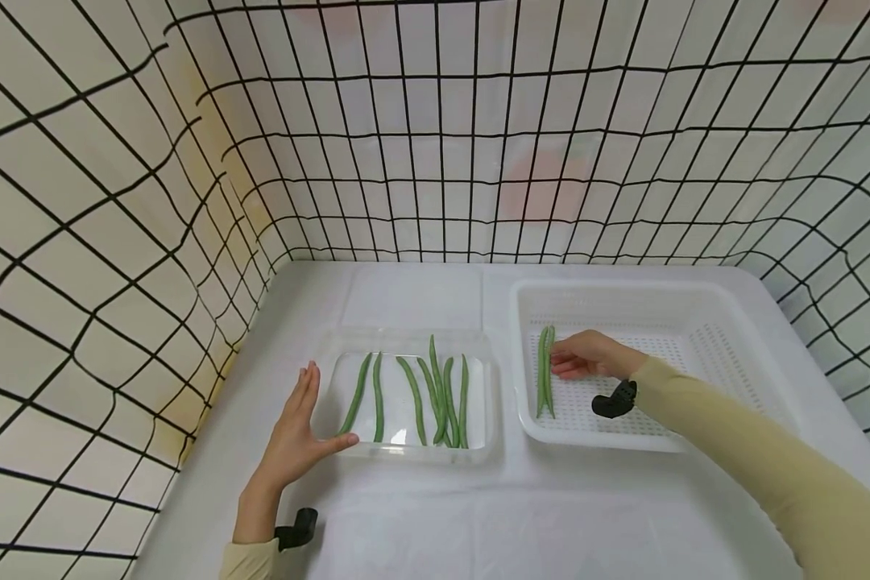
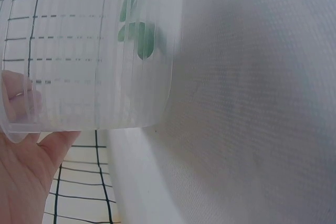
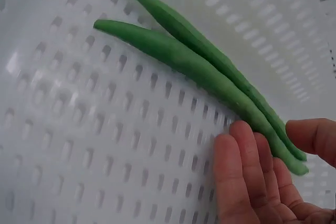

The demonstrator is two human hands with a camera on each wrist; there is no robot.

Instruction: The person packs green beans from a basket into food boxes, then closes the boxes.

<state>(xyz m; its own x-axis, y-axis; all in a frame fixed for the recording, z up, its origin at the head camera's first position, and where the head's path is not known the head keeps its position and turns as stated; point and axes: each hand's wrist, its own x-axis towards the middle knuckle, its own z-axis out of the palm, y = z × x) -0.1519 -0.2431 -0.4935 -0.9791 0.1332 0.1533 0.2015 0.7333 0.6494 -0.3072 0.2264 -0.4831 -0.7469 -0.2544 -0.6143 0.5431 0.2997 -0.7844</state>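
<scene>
Two green beans lie side by side along the left of a white perforated basket. My right hand is inside that basket. In the right wrist view its fairly straight fingers lie along one side of the green beans, with the thumb spread on the other side. Over at the clear plastic box, my left hand stands at the left front corner, fingers straight and thumb stretched along the front rim. Several green beans lie spread inside the box.
Black wire mesh rises behind the white-covered table and along both sides. The clear box and the basket stand next to each other with a narrow gap. A dark wrist camera sits at my right wrist, over the basket.
</scene>
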